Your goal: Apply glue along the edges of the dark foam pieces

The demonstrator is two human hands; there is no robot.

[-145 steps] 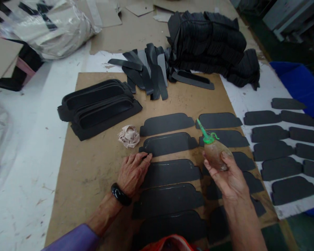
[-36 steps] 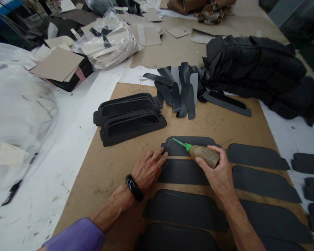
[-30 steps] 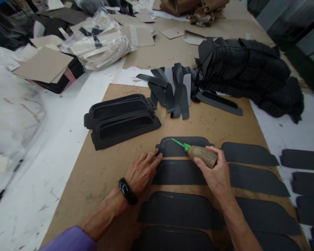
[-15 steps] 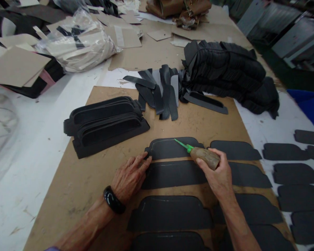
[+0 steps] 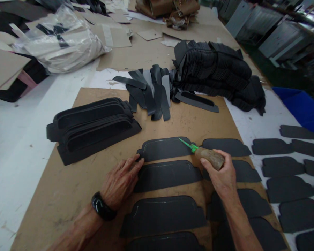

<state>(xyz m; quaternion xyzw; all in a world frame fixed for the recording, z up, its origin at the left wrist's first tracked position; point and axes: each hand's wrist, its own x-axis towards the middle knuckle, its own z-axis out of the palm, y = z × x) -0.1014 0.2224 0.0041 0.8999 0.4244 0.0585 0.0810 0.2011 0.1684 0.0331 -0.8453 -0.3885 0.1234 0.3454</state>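
My right hand (image 5: 223, 172) is wrapped round the brown handle of a tool (image 5: 209, 157) with a thin green tip. The tip is at the upper edge of a dark, flat shaped piece (image 5: 164, 149), where a thin pale line runs. At that piece's left end, the fingertips of my left hand (image 5: 124, 181) press down, fingers stretched out and the palm low over the brown board (image 5: 94, 181). Nothing shows in my left hand. Just below lies another dark piece (image 5: 169, 175) with a similar pale line.
More dark pieces (image 5: 290, 188) lie in rows at the right. Stacked dark pieces (image 5: 94, 127) sit at the left, loose strips (image 5: 159, 94) and a long black pile (image 5: 211, 69) behind. A blue bin (image 5: 300, 108) stands at the right edge.
The green tip has moved rightwards along the piece's upper edge, with my right hand. My left hand stays at the left end. The whole view has shifted slightly.
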